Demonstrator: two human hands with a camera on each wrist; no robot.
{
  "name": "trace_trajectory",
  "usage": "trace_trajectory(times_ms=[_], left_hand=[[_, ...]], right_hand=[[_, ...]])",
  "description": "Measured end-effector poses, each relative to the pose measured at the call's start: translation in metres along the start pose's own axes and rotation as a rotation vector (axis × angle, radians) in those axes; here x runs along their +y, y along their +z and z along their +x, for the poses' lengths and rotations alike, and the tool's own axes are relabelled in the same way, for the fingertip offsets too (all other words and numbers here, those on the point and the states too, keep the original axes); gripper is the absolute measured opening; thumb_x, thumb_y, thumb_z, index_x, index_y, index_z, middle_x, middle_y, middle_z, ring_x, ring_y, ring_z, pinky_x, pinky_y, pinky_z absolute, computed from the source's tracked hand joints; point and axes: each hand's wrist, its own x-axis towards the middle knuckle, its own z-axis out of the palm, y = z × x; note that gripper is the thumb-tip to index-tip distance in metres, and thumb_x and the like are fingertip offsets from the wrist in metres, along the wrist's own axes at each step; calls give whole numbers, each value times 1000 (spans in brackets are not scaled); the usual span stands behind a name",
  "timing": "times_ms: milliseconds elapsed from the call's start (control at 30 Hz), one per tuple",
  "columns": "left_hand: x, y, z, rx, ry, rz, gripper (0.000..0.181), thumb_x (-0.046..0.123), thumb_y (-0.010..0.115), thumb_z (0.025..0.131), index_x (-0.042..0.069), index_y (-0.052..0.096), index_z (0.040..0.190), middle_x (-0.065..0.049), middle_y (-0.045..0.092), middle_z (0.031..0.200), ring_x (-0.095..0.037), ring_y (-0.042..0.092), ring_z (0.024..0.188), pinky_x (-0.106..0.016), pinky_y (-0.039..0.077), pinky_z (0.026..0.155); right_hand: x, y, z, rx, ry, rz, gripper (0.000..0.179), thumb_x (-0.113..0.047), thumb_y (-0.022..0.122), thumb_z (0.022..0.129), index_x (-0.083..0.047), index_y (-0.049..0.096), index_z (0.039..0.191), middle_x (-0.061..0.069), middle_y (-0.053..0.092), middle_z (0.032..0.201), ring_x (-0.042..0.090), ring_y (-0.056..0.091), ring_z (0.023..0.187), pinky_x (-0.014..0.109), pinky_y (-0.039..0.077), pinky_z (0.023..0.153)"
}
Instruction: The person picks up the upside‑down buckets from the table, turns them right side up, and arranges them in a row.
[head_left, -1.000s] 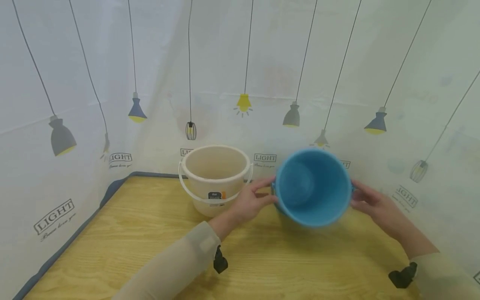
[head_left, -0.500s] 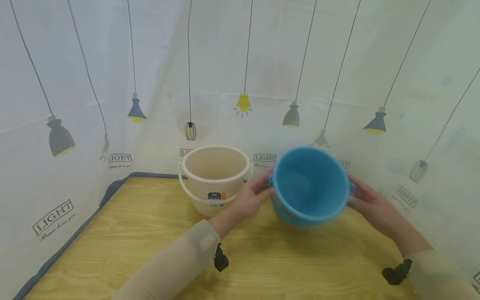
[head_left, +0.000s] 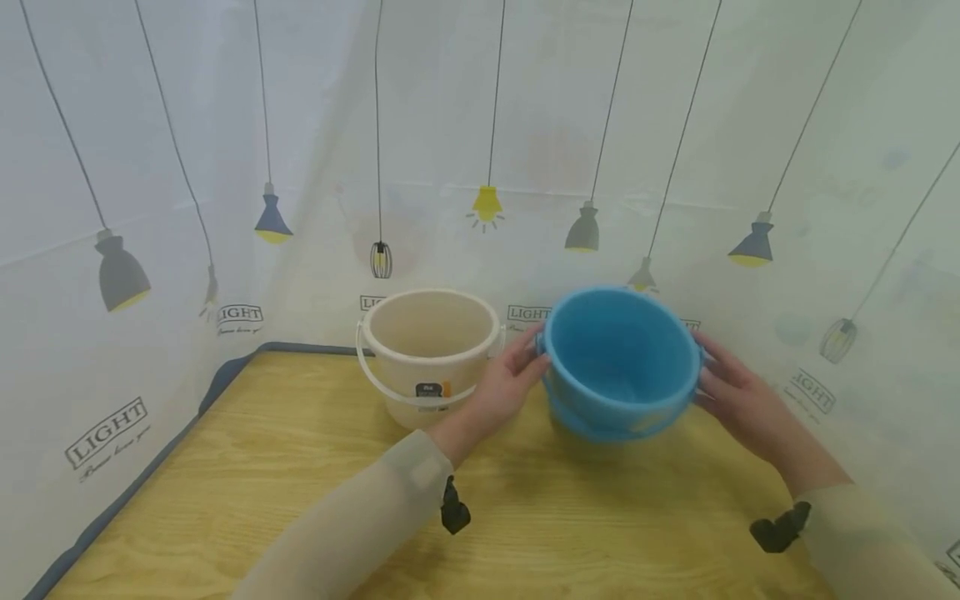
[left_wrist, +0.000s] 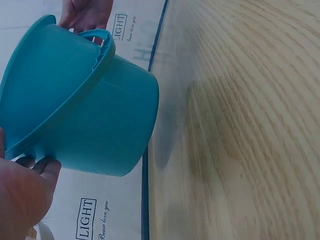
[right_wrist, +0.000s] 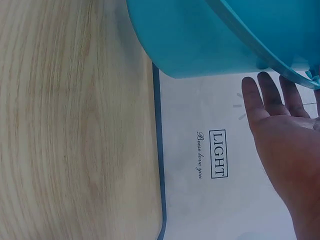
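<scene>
A blue bucket (head_left: 622, 354) is held up close over the table, its mouth tilted towards me, its inside bare. My left hand (head_left: 510, 379) grips its left side at the rim, thumb in front and fingers behind, as the left wrist view also shows. On the opposite side my right hand (head_left: 738, 396) holds the rim by the handle joint; in the right wrist view its fingers (right_wrist: 272, 97) reach along the outer wall under the rim. The bucket's handle (left_wrist: 102, 42) hangs at the rim. Left of it a cream bucket (head_left: 431, 379) stands upright, partly behind my left hand.
The wooden table (head_left: 300, 483) reaches back to a pale curtain (head_left: 427, 125) printed with hanging lamps and LIGHT labels. A dark blue border (head_left: 225, 375) runs along the table's left and far edges. The cream bucket's white handle (head_left: 382, 387) hangs down its front.
The blue bucket has tipped back from facing me to a more upright stance, its outer front wall coming into view. Both hands turned with it. The cream bucket stayed put.
</scene>
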Motion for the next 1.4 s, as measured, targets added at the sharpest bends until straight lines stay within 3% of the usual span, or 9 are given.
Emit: trace_trajectory(times_ms=[200,433,667,833,967,1100,1400], left_hand=[[1,6,9,62,-98,-5,55,44,65,111,61,43,158,1,51,171,-24,53,156,-51,49,126],[-5,14,21,117,-87,-67,58,36,64,112,42,44,166,-11,53,168,-31,56,153,-49,52,123],[-19,20,35,148,-92,-71,60,37,63,113,38,41,169,-11,54,168,-30,56,154,-47,54,120],[-23,22,40,146,-97,-87,63,36,59,114,30,36,173,-11,51,170,-32,52,156,-49,54,121],[-23,24,40,164,-136,-103,63,37,59,114,31,36,172,-12,50,171,-34,52,156,-52,54,120],[-22,24,41,171,-165,-95,62,39,59,114,34,37,172,-12,49,172,-36,51,157,-57,53,121],[-19,24,44,157,-194,-78,64,43,54,116,33,30,175,-11,42,176,-36,44,161,-59,49,124]], right_hand=[[3,0,7,1,21,26,60,-24,39,121,-26,18,177,9,22,184,-5,54,146,21,58,109],[7,2,17,62,99,-9,61,-39,43,120,-31,20,176,8,32,178,-6,55,142,18,58,105],[18,-4,22,57,115,74,65,-38,43,120,-28,14,178,-5,49,162,-4,62,136,21,60,105],[20,-5,24,86,180,12,69,-47,43,119,-34,10,178,10,35,176,2,56,142,30,57,113],[22,-3,27,86,221,-29,71,-52,41,118,-35,7,178,18,25,182,25,47,158,49,45,126],[27,-2,32,96,256,-19,73,-55,41,117,-37,5,178,16,19,184,42,30,167,62,35,130],[32,-1,33,117,274,58,73,-60,38,115,-40,5,177,11,8,187,49,14,170,70,22,135]])
